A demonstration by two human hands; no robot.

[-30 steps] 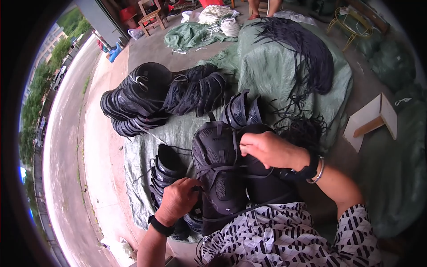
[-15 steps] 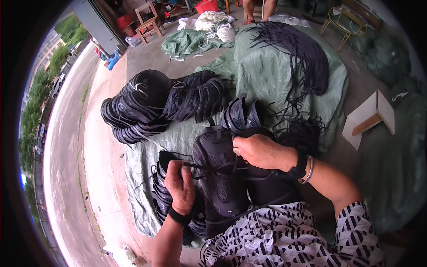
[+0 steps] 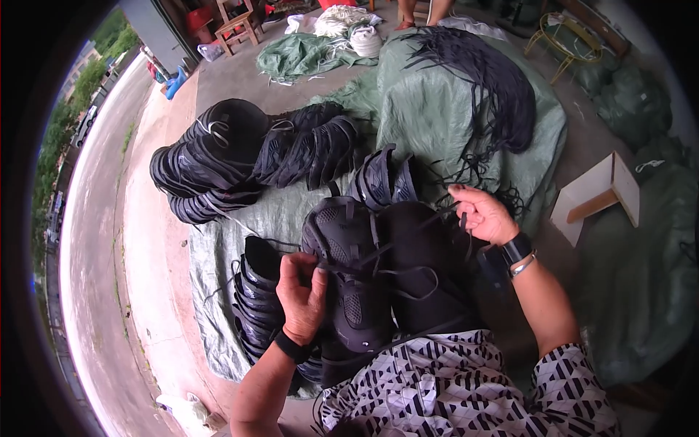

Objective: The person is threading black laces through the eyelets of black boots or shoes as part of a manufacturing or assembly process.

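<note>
A black shoe upper [image 3: 357, 309] with mesh panels lies across my lap, its toe toward me. At its left edge my left hand [image 3: 300, 297] is closed, thumb and fingers pinching the edge where lacing crosses. Out to the right, my right hand [image 3: 486, 217] is closed on a black shoelace [image 3: 429, 221], which runs back to the upper. Another length of lace loops loosely over the dark cloth [image 3: 415, 240] on my lap. Beside my left hand, a stack of black shoe uppers [image 3: 255, 313] lies on the green sheet.
More black uppers [image 3: 218, 156] are bundled ahead on the left. A heap of dark laces [image 3: 502, 95] hangs over a green-covered pile [image 3: 408, 109]. To the right lies an angled white board [image 3: 608, 186]. A wooden chair [image 3: 237, 29] and a person's legs [image 3: 422, 11] are at the back.
My right hand has moved from the upper out to the right, drawing the lace with it. My left hand has come in to the upper's left edge. The whole view has shifted slightly.
</note>
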